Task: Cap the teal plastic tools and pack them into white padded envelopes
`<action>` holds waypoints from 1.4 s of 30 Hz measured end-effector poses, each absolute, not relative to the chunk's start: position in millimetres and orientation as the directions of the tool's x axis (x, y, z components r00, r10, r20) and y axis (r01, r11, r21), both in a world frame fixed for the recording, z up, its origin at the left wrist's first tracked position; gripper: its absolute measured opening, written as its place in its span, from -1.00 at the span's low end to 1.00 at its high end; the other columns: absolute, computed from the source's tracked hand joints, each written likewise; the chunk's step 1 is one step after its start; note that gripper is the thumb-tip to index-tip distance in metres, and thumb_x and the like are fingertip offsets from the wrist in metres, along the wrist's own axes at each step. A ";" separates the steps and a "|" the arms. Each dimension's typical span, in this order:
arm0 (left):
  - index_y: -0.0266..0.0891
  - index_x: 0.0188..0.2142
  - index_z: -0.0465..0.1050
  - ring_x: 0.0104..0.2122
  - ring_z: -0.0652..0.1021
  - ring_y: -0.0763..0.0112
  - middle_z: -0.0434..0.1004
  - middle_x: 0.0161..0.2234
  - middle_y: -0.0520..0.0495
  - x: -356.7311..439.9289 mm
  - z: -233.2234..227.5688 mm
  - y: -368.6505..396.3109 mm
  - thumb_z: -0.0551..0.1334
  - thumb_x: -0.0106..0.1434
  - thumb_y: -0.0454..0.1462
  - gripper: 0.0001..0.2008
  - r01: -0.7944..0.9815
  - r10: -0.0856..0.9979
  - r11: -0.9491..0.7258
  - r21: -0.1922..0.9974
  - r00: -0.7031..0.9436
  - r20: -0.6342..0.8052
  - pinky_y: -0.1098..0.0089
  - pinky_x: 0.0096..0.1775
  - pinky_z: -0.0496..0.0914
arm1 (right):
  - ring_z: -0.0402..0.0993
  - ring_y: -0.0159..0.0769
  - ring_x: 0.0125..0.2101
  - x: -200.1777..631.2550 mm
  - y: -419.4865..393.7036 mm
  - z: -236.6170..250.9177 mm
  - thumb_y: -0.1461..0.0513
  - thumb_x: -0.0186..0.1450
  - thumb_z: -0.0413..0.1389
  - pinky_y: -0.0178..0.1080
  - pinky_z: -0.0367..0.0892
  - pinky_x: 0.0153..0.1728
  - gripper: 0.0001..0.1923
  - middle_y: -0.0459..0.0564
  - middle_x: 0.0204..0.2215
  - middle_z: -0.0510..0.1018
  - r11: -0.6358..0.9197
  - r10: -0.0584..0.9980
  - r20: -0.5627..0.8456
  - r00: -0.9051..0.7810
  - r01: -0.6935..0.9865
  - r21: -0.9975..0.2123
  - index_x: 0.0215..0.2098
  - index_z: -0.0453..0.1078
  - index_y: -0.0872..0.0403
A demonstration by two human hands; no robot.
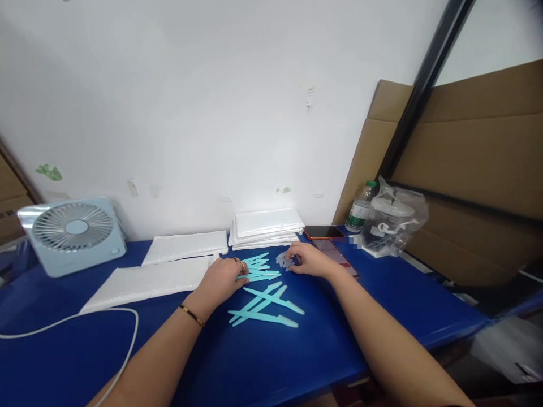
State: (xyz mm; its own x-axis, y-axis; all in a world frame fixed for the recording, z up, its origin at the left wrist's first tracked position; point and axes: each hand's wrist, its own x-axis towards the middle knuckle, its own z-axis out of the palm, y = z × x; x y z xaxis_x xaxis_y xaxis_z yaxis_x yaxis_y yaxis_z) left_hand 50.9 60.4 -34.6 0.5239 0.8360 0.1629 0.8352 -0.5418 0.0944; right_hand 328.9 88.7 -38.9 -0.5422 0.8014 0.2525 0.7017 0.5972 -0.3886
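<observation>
My left hand (224,277) is closed at the handle end of a turquoise eyebrow razor (265,275), its thumb and fingers pinched together. More turquoise razors (258,261) lie behind that one in a loose bunch. Nearer to me, several others are crossed over each other, among them a razor (265,317) at the front. A little pile of small translucent caps (281,260) sits to the right of the bunch. My right hand (309,259) reaches into this pile from the right, thumb and fingers curled round its edge; what lies between the fingertips is partly hidden.
White packets lie at the left (156,280), and a stack of them (267,223) stands against the wall. A light blue fan (76,234) and a white cable (134,328) are at the left. Two phones (324,232), a bottle (360,209) and a bagged cup (390,226) are at the right.
</observation>
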 end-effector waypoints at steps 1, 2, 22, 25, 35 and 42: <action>-0.14 -0.36 0.46 -0.37 0.48 0.34 0.53 -0.37 -0.01 51.4 -33.0 59.6 0.12 0.18 -0.20 -0.84 0.833 0.829 -0.550 0.065 0.535 0.161 0.39 -0.35 0.20 | 0.34 -0.40 -0.44 328.2 89.0 -39.1 0.31 0.02 0.19 -0.37 0.21 -0.41 -0.81 -0.04 -0.38 0.45 0.597 0.801 0.239 -0.549 0.706 -0.381 -0.34 0.46 0.09; -0.15 -0.38 0.45 -0.40 0.48 0.36 0.52 -0.40 -0.01 52.0 -31.6 58.7 0.09 0.19 -0.23 -0.83 0.832 0.824 -0.554 0.036 0.542 0.163 0.39 -0.37 0.18 | 0.35 -0.39 -0.45 327.5 89.4 -39.4 0.33 0.03 0.17 -0.37 0.21 -0.41 -0.83 -0.05 -0.41 0.46 0.598 0.800 0.225 -0.556 0.709 -0.374 -0.37 0.46 0.09; -0.18 -0.41 0.41 -0.40 0.46 0.37 0.50 -0.42 0.00 58.2 -31.4 56.6 0.13 0.14 -0.20 -0.86 0.857 0.897 -0.425 0.292 0.442 0.011 0.42 -0.42 0.20 | 0.40 -0.39 -0.53 333.6 90.8 -39.2 0.31 0.00 0.17 -0.40 0.25 -0.52 -0.84 -0.08 -0.54 0.52 0.460 0.805 0.050 -0.591 0.569 -0.681 -0.41 0.51 0.11; -0.18 -0.42 0.40 -0.41 0.46 0.38 0.49 -0.44 0.02 57.5 -32.3 56.9 0.12 0.14 -0.18 -0.85 0.857 0.905 -0.400 0.326 0.425 -0.007 0.43 -0.44 0.19 | 0.41 -0.38 -0.55 334.0 92.0 -41.1 0.27 0.02 0.18 -0.38 0.27 -0.52 -0.82 -0.08 -0.58 0.51 0.405 0.797 -0.004 -0.604 0.538 -0.740 -0.38 0.52 0.12; -0.19 -0.42 0.41 -0.46 0.43 0.42 0.47 -0.47 0.03 58.1 -33.4 58.5 0.12 0.13 -0.17 -0.84 0.824 0.891 -0.412 0.388 0.453 -0.017 0.45 -0.46 0.18 | 0.42 -0.40 -0.56 324.0 90.8 -44.1 0.18 0.04 0.20 -0.40 0.25 -0.52 -0.78 -0.09 -0.61 0.51 0.418 0.804 0.023 -0.594 0.538 -0.732 -0.36 0.54 0.13; -0.20 -0.40 0.43 -0.46 0.43 0.41 0.47 -0.49 0.02 60.5 -35.1 58.1 0.12 0.13 -0.15 -0.80 0.819 0.889 -0.412 0.400 0.458 -0.022 0.45 -0.47 0.19 | 0.40 -0.42 -0.58 321.7 89.9 -45.2 0.14 0.02 0.22 -0.42 0.23 -0.55 -0.75 -0.10 -0.63 0.50 0.445 0.792 0.030 -0.610 0.543 -0.712 -0.36 0.55 0.11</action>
